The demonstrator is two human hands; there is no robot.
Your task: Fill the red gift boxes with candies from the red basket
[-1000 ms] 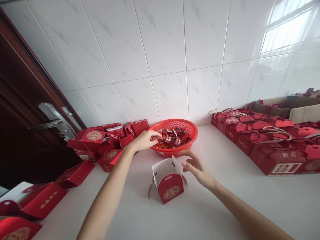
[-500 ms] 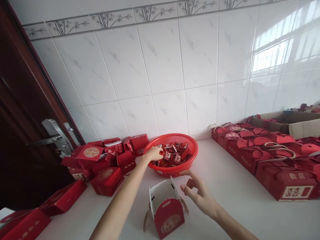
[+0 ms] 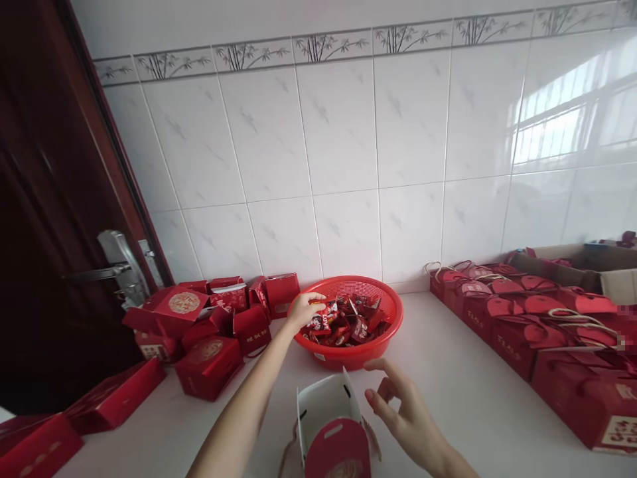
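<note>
My left hand [image 3: 302, 312] reaches over the left rim of a red plastic basket [image 3: 365, 360]. Its fingers close on a red-wrapped candy [image 3: 322, 320] with white lettering; the fingertips are partly hidden. Loose wrapped candies [image 3: 359, 328] fill the basket. In front of the basket, an upright red gift box [image 3: 339, 450] has its top open, showing a white inside, with cord handles hanging at its sides. Beside the box's right side hovers my right hand [image 3: 405, 411], fingers curved and apart, holding nothing.
Several red boxes [image 3: 209, 365] lie jumbled at the left, near a dark door [image 3: 54, 199]. Rows of closed red boxes with cords [image 3: 517, 338] stand at the right, before a cardboard carton [image 3: 620, 285]. A tiled wall [image 3: 343, 226] backs the white surface.
My left hand has risen slightly among the candies, and a white-lettered candy now shows at its fingers. The view has shifted, while my right hand stays beside the box.
</note>
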